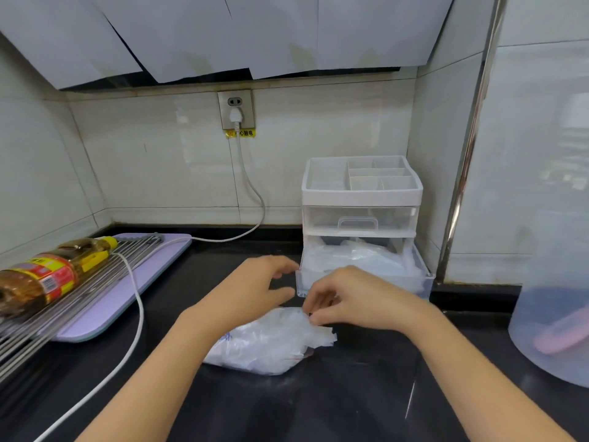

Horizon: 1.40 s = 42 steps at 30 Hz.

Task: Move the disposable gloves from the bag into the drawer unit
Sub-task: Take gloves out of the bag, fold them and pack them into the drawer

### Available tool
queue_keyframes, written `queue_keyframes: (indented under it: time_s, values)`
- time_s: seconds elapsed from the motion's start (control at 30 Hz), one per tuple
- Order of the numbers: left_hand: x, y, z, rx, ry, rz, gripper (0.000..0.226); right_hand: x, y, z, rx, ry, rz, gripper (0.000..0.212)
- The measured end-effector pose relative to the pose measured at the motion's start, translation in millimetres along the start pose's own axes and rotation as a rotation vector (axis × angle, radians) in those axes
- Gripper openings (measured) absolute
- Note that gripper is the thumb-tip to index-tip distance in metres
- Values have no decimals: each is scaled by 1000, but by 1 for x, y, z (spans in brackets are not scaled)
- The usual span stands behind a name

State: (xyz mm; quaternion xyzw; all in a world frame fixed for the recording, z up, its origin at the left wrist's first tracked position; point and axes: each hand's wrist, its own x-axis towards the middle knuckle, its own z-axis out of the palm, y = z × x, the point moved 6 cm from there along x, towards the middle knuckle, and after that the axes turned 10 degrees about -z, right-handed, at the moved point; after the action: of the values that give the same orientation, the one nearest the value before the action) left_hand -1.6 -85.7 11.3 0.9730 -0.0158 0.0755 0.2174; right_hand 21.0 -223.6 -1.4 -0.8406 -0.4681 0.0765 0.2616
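The bag point(271, 342) is lying on the counter point(350, 393), just near of the drawer unit point(361, 194), whose open lower drawer point(425, 280) is holding gloves point(357, 260). The right hand point(353, 298) is pinching the bag's far edge. The left hand point(251, 288) is hovering beside it, fingers loosely curled and holding nothing.

**Both hands in close, nearly touching**

The bare left forearm point(165, 362) angles in from low left. The left hand point(255, 283) hovers with fingers loosely curved and thumb out, gripping nothing. The right hand point(353, 296), knuckles up, curls its fingertips point(314, 315) down, pinching the crinkly clear plastic bag of gloves point(271, 342) at its top edge.
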Motion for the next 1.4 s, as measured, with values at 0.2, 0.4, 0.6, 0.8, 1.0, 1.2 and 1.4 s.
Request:
queue_keyframes:
  time_s: [0.2,0.4,0.6,0.8,1.0,1.2,1.4]
  values:
    - [-25,-36,34,-32,-43,-100,49,12,11,45,-160,123,54,25]
    - [-24,-33,53,-54,10,-86,43,11,10,46,89,271,62,19]
    - [-18,-36,62,-52,13,-110,34,7,10,35,278,331,50,16]
    - [-18,-31,58,-68,55,-141,18,-5,11,-1,430,593,-64,22]
    - [-18,-27,54,-47,-16,-152,23,-25,10,-49,741,834,-192,21]
    - [-19,-4,7,-541,-151,-27,30,-31,-3,-78,385,706,-80,21]
    - [2,30,-18,-889,-37,-9,46,-24,-10,-91,16,612,-10,13]
